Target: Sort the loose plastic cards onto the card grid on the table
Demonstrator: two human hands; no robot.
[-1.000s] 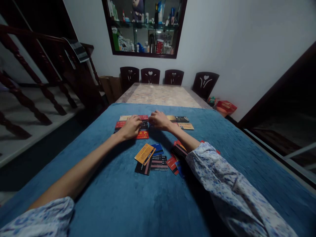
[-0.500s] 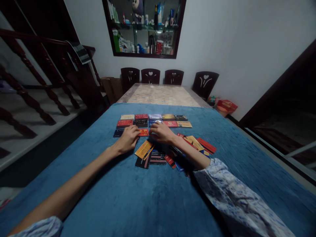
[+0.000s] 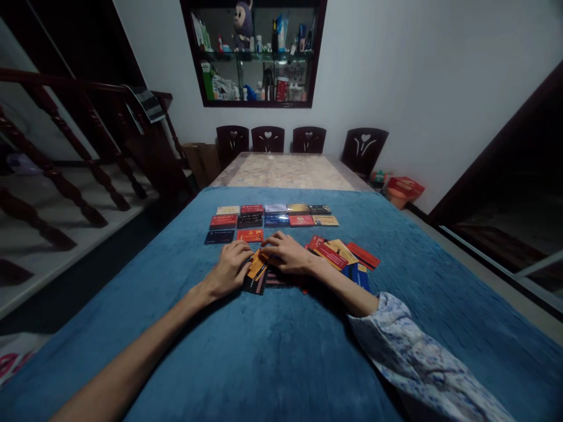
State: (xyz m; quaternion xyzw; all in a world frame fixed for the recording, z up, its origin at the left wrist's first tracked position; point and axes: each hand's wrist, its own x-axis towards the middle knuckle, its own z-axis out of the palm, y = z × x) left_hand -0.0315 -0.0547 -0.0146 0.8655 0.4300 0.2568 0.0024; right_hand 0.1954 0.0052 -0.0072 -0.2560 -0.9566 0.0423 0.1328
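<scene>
A yellow card (image 3: 257, 268) lies tilted between my hands, above a dark striped card (image 3: 254, 285). My left hand (image 3: 229, 266) has its thumb and bent fingers closed at the card's left edge. From the other side my right hand (image 3: 287, 253) closes curled fingertips on its upper right; part of the card is hidden there. Just beyond, a dark blue card (image 3: 220, 237) and an orange-red card (image 3: 250, 235) form the nearest row. Behind them are two rows of cards, among them a red card (image 3: 223, 221) and a blue card (image 3: 277, 220).
A loose heap of cards, with a dark red card (image 3: 329, 255) on it, spreads to the right under my forearm. The blue cloth (image 3: 281, 357) covers the near table; its marbled top (image 3: 285, 169) shows farther off. Dark chairs (image 3: 309, 139) stand at the far end.
Both hands have drawn back toward me from the card rows to the loose yellow card. The orange-red card and the blue card are now uncovered.
</scene>
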